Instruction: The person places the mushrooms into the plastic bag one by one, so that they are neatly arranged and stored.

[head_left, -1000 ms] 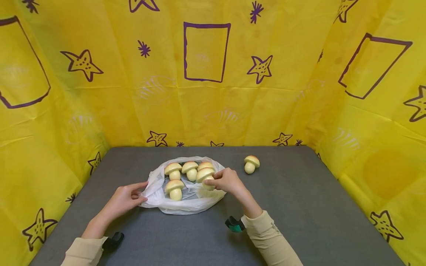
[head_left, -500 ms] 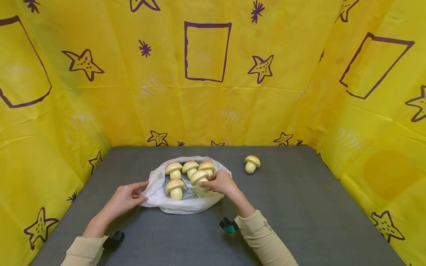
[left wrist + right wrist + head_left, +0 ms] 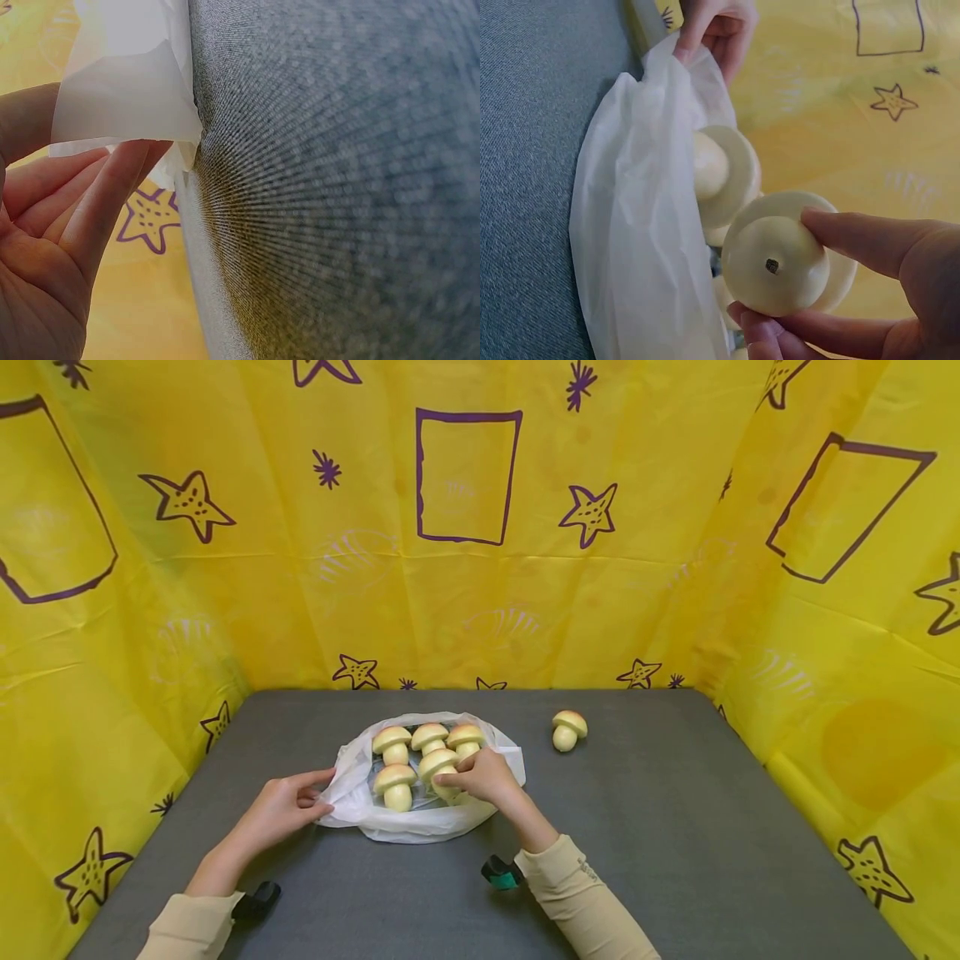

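Note:
A white plastic bag (image 3: 420, 828) lies on the table with its mouth spread wide. Several mushrooms with tan caps and pale stems sit inside it, one of them a front-left mushroom (image 3: 396, 787). My left hand (image 3: 276, 810) pinches the bag's left rim between thumb and fingers; the left wrist view shows the bag's edge (image 3: 112, 105) over those fingers. With my right hand (image 3: 486, 777) I hold a mushroom (image 3: 776, 262) by its stem, thumb on one side and fingers on the other, over the right part of the bag's opening. Its stem end faces the right wrist camera.
One more mushroom (image 3: 567, 730) stands on the grey table (image 3: 660, 827) to the right of the bag. Yellow cloth (image 3: 480, 585) with purple drawings walls the table at the back and both sides.
My right hand has moved left with its mushroom, farther over the bag and closer to the front-left mushroom. The left hand keeps its place on the rim.

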Demonstrator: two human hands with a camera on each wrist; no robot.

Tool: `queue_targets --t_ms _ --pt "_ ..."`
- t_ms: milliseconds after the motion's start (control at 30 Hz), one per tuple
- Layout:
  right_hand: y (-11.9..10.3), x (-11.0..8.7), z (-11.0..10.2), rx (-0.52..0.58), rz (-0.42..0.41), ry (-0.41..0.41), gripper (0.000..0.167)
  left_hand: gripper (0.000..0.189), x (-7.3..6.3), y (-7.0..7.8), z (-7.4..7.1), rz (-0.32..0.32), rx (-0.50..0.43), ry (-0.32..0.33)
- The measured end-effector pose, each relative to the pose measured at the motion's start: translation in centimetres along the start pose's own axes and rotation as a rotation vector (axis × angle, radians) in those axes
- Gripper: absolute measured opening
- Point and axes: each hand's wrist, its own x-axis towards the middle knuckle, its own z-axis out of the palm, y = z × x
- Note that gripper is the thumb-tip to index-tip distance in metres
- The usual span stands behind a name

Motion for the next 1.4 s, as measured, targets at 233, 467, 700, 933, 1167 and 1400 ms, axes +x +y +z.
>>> queue_targets --t_ms 233,467,700,933,1167,1400 --pt "0.2 0.5 1.0 0.006 0.061 0.012 0.051 0.053 0.0 0.0 0.1 -0.002 -0.008 -0.011" --pt "0.4 0.6 1.5 0.006 0.092 0.029 0.043 0.053 0.0 -0.1 0.1 -0.008 -0.004 -0.012" --pt "0.8 0.8 2.1 0.001 0.106 0.021 0.044 0.053 0.0 -0.1 0.1 -0.001 -0.006 -0.008" --pt "1.0 0.8 2.4 0.000 0.100 0.015 0.044 0.053 0.0 -0.1 0.1 0.002 -0.006 -0.006" --pt "0.8 0.5 2.4 -0.015 0.080 -0.008 0.045 0.052 0.0 -0.2 0.1 0.001 -0.010 -0.004" --pt "0.8 0.3 2.5 -0.041 0.057 -0.013 0.043 0.052 -0.1 -0.2 0.0 0.000 -0.010 -0.003"
